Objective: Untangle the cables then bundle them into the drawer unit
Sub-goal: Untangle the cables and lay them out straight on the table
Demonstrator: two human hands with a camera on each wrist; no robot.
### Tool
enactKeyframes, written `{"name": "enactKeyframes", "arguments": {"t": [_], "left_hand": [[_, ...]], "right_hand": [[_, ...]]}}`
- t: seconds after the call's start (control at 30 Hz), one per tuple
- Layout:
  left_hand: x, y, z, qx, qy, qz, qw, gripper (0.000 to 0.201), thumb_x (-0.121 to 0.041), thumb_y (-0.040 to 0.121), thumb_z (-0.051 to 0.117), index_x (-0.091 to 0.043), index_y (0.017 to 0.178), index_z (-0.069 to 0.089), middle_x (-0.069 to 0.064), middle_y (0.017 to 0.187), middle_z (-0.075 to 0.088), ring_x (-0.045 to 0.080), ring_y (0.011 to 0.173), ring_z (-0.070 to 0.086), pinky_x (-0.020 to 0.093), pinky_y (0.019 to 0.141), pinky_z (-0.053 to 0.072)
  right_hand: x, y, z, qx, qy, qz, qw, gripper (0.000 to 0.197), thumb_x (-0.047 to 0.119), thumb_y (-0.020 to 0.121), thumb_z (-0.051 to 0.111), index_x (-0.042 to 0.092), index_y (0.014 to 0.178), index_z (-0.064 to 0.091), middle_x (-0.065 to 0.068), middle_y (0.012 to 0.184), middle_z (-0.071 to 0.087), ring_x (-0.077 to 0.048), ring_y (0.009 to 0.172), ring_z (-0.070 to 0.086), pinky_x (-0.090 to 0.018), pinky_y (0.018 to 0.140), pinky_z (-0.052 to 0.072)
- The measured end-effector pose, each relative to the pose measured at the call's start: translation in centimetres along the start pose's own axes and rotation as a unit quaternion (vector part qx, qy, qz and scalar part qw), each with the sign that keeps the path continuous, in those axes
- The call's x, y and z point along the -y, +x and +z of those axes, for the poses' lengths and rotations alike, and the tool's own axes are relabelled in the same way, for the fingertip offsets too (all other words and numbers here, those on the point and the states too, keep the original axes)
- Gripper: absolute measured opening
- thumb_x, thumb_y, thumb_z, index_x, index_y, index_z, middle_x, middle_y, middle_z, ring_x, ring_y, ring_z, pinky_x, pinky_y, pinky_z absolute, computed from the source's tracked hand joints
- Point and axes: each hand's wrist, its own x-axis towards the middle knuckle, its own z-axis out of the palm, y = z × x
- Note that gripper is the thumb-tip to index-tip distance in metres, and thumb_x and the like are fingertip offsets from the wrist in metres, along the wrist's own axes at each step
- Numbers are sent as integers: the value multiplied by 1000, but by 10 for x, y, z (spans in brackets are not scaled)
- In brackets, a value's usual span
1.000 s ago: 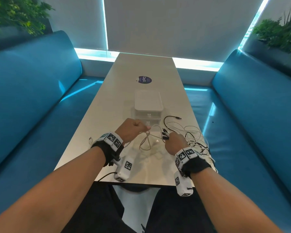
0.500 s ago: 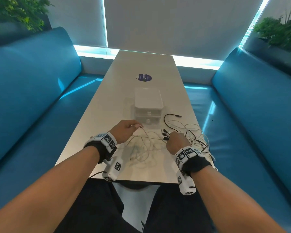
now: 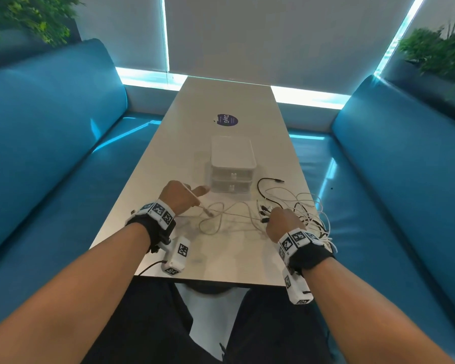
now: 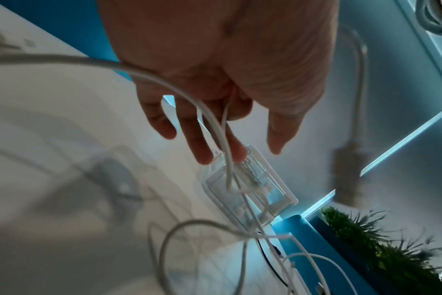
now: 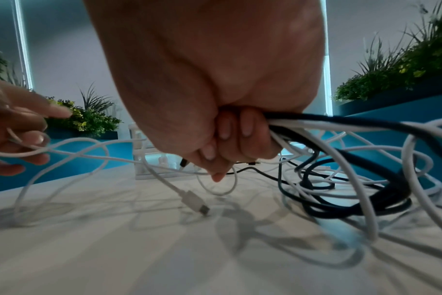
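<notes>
The cables (image 3: 294, 208) lay in a loose tangle of white and black leads on the table (image 3: 229, 261), at about 4 o'clock from the drawer unit (image 3: 232, 166) and near the table's right edge. One white cable (image 3: 222, 216) ran out of the tangle toward 9 o'clock in slack loops, and its plug (image 5: 196, 203) lay free on the table surface. The drawer unit stood on the table centre line at 12 o'clock from the person, both drawers appearing closed.

The right hand (image 3: 283, 223) was closed in a fist around a bunch of white and black leads; in the right wrist view its fingers (image 5: 225, 137) were curled tight round them, and several plug ends projected from the fist toward 10 o'clock. The left hand (image 3: 180, 197) was at 9 o'clock from the tangle, with the white cable passing between its loosely bent fingers (image 4: 199, 143); the thumb was apart from the fingers, so this hold looked light.

Judged step: untangling, specifically drawing one white cable clear while the remainder was anchored. Bundling had not begun, and no cable was in the drawer unit.

Judged requirement for the next move: the left hand should carry the white cable further toward 9 o'clock until its loops clear the bunch. The right hand should hold the bunch firm. Where a loop snags, it should be slackened, not forced.
</notes>
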Motion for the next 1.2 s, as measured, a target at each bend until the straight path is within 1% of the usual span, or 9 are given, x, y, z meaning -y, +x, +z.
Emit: {"name": "enactKeyframes", "arguments": {"t": [0.17,0.27,0.37,0.53,0.63,0.7,0.8,0.9,1.2], "left_hand": [[19,16,-4,17,86,-55,995,42,-40,88,70,2,90,67,16,93,73,33,88,69,38,86,55],[20,10,-11,83,224,-54,970,53,-45,76,81,-12,110,57,8,111,64,28,102,63,38,92,52],[16,6,-13,83,362,6,928,55,-35,83,71,-20,130,48,5,133,51,29,120,54,42,103,44],[-22,-8,11,-33,254,155,954,46,1,86,47,-18,128,54,6,134,51,29,125,49,42,105,36],[-40,-30,46,34,227,225,947,44,-15,96,49,-20,139,50,6,147,46,30,133,44,41,112,33],[-44,-39,71,104,307,279,904,52,-31,99,50,-24,149,37,2,156,37,26,141,35,43,117,26],[-38,-33,95,109,444,316,831,44,-38,103,45,-22,144,44,5,144,50,26,132,42,46,110,29],[-33,-21,86,76,505,311,802,29,-30,106,38,-19,122,60,6,122,59,27,115,50,43,98,35],[-15,3,40,3,466,206,861,26,-25,105,34,-18,117,57,5,114,58,28,103,61,41,92,39]], "right_hand": [[-7,0,2,-2,1,7,1000,26,7,90,44,9,110,60,-12,113,61,-30,102,61,-39,85,52],[-6,1,2,-6,14,9,1000,24,8,90,43,10,107,61,-12,110,62,-31,99,62,-39,83,52],[-4,2,3,-17,25,9,999,22,10,91,43,10,106,60,-12,108,62,-31,98,62,-38,80,51],[1,5,5,-33,64,8,997,21,13,92,44,9,107,59,-15,110,65,-34,100,63,-37,82,51],[1,7,5,-43,86,-2,995,23,15,92,44,9,110,58,-17,111,64,-35,101,63,-39,85,51],[1,7,4,-52,95,-16,994,24,14,92,44,9,110,58,-18,110,65,-37,100,63,-40,85,52],[-4,5,3,-59,97,-22,993,23,15,92,44,10,111,57,-18,109,65,-37,99,62,-41,84,52],[-18,5,1,-65,72,3,995,23,13,93,43,9,111,56,-16,108,64,-35,99,63,-40,82,51],[-33,9,-6,-78,71,81,991,28,7,91,41,8,113,57,-16,112,65,-36,104,64,-40,84,50]]}}
